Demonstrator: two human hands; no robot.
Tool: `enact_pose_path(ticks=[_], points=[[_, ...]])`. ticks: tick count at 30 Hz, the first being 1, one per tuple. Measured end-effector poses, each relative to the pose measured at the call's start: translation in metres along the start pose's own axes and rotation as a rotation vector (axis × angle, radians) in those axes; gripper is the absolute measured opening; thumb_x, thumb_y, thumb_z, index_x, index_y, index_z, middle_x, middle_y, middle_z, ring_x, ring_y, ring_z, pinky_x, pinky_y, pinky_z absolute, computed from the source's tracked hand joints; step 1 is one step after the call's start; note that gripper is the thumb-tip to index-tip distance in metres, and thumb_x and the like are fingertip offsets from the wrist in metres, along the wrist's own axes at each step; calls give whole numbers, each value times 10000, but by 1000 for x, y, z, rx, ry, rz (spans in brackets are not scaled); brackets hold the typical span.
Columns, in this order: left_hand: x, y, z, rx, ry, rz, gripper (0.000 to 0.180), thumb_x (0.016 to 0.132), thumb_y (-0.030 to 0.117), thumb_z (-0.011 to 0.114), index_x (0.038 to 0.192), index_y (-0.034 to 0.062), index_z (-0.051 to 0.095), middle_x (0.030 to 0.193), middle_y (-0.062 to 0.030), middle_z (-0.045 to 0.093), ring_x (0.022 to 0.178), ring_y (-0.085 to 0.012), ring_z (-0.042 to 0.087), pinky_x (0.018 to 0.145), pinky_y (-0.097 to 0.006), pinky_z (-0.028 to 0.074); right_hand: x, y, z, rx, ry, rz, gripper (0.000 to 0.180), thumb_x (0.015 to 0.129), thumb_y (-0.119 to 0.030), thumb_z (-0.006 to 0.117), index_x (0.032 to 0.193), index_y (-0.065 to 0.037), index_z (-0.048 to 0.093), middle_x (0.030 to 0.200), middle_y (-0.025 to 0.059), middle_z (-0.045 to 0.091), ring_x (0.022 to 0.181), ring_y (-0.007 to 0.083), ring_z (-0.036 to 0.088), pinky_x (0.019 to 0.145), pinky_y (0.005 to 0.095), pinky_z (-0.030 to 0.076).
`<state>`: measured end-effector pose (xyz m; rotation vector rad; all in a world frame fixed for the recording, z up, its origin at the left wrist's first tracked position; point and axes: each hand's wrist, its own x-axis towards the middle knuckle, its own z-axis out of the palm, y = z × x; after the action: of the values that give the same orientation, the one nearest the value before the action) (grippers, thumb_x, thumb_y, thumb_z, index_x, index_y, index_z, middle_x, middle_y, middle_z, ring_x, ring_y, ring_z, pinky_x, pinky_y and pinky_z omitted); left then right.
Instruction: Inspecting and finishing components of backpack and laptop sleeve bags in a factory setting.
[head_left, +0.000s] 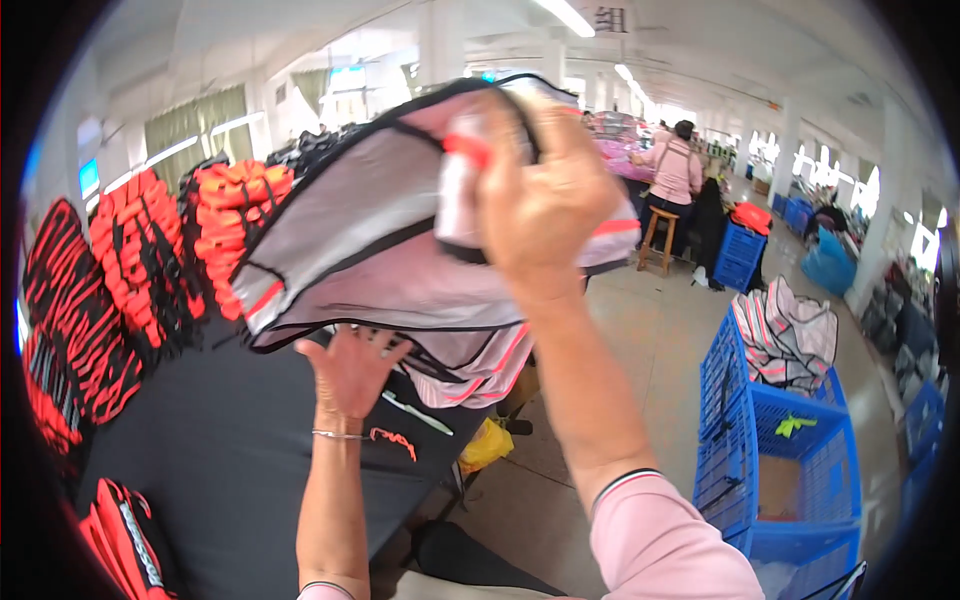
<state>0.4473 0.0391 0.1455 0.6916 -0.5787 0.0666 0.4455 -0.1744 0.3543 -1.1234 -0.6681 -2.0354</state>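
Observation:
My right hand [550, 195] is raised and closed on a sewn pink-and-grey fabric piece [400, 270] with black bound edges and bright coral strips. The piece hangs spread out to the left of that hand, above the table. Below its lower edge, my left hand [352, 375] has its fingers spread, palm down over the black table [250, 450]; its fingertips are partly hidden by the fabric. More pink pieces with coral strips [480, 380] lie just beyond it. A slim white tool [418, 414] and a bit of orange cord [395, 442] are near my left wrist.
Tall stacks of orange-and-black sewn goods [140, 255] line the table's far left. An orange-and-black item [125, 540] lies at the near left. On the right stand blue crates [725, 430], topped by pink pieces [785, 335]. A person [675, 165] is by a wooden stool [657, 235].

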Motion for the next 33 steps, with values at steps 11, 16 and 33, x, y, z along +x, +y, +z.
enact_pose_path(ticks=[11,16,33], points=[[-4,168,33,199,304,621,851,889,681,441,1452,49,349,1478,-128,392,1370,-272,365,1158,-435,266,-22,-111,-5,578,-38,-19,276,789,-264,601,911,-29,677,868,89,665,770,224,657,714,364,441],[-175,231,-97,508,447,404,750,919,610,460,1426,63,384,1455,-117,421,1341,-269,400,1134,-441,309,-96,-177,-7,879,-171,49,245,814,-172,557,955,11,638,905,107,649,868,235,638,838,437,445],[-401,145,-20,544,1467,222,804,925,498,530,1530,91,191,1542,-149,272,1385,-308,317,1139,-444,218,-339,-374,-78,1106,-1119,315,220,752,-257,635,848,-70,571,750,47,564,758,213,593,643,333,462]])
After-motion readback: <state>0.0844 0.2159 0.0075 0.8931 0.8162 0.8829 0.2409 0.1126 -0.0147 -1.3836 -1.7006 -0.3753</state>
